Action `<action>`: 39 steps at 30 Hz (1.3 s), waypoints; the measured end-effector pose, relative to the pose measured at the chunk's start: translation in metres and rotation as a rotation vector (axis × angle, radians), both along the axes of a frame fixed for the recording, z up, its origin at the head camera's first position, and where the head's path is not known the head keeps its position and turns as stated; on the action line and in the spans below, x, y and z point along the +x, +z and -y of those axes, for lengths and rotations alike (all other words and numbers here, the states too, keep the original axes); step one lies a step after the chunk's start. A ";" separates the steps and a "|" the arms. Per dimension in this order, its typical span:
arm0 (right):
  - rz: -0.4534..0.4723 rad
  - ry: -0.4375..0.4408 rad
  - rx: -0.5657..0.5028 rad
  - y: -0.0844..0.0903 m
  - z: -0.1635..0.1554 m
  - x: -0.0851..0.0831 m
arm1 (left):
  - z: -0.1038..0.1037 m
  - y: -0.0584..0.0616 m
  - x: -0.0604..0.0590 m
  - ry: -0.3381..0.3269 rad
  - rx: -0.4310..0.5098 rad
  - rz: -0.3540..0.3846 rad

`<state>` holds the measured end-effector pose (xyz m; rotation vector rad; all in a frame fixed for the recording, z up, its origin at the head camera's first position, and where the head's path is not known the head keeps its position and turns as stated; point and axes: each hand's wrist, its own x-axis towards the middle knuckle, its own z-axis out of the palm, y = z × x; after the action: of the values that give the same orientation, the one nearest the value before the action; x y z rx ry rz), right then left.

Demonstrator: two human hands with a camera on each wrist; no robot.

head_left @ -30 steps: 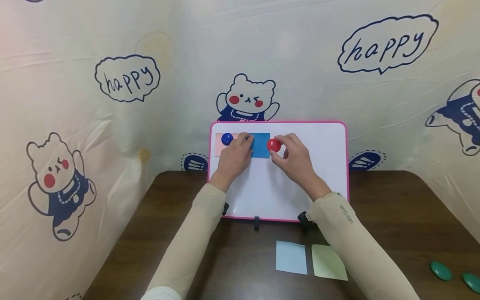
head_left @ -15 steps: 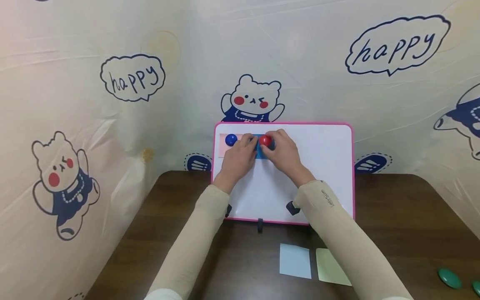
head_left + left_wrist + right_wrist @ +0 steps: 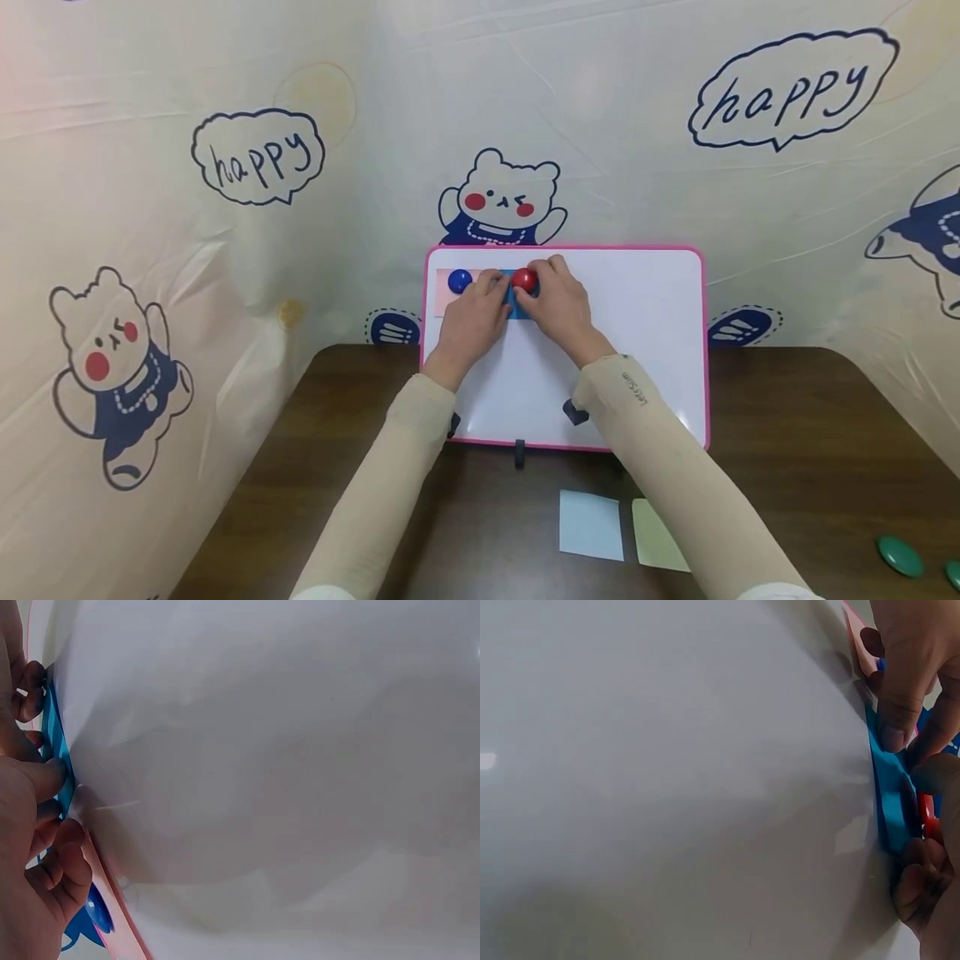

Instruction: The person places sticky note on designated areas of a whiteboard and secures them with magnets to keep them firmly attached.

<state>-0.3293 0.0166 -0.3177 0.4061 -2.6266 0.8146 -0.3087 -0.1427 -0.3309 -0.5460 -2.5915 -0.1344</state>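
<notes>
My right hand (image 3: 561,308) pinches a round red magnet (image 3: 523,281) between thumb and fingers, over a blue sticky note (image 3: 516,313) near the top of a pink-framed whiteboard (image 3: 645,342). With its fingertips, my left hand (image 3: 472,325) presses the left part of that note against the board. A pink sticky note (image 3: 442,305) lies just left of the blue one, partly behind my left hand, with a round blue magnet (image 3: 460,282) on it. In the right wrist view the red magnet (image 3: 928,814) shows only partly, beside the blue note (image 3: 887,795).
On the dark wooden table (image 3: 360,467) lie a light blue sticky note (image 3: 591,525) and a yellow-green one (image 3: 656,537), partly under my right forearm. Green magnets (image 3: 899,556) sit at the right. Black clips (image 3: 520,453) stand at the board's lower edge; a printed curtain hangs behind.
My right hand has moved left with the red magnet, from the blue note's right edge onto the note. My left hand stays on the note. The view has shifted slightly.
</notes>
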 end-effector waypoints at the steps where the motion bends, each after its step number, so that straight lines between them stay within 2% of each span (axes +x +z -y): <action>1: -0.007 -0.008 0.011 0.000 0.000 0.000 | 0.000 0.000 0.000 -0.001 0.002 -0.004; 9: -0.092 -0.030 0.103 0.002 0.002 0.002 | -0.001 0.002 0.002 -0.004 0.010 -0.022; 15: -0.128 -0.028 0.103 0.003 0.002 0.003 | -0.002 0.003 0.002 -0.006 0.015 -0.026; 23: -0.078 -0.035 0.082 0.003 -0.002 0.007 | -0.003 0.005 0.008 -0.008 0.031 0.008; 28: -0.038 -0.032 0.058 -0.004 -0.009 0.013 | -0.003 0.001 0.012 0.000 0.025 0.026; 32: -0.021 -0.030 0.036 -0.011 -0.018 0.022 | -0.003 -0.004 0.019 -0.003 0.034 0.040; 39: 0.033 -0.004 -0.006 -0.021 -0.049 0.048 | 0.000 -0.012 0.036 0.022 0.060 0.065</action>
<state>-0.2817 0.0653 -0.3388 0.3892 -2.6535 0.8348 -0.2727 -0.1429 -0.3424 -0.4995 -2.6457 -0.2258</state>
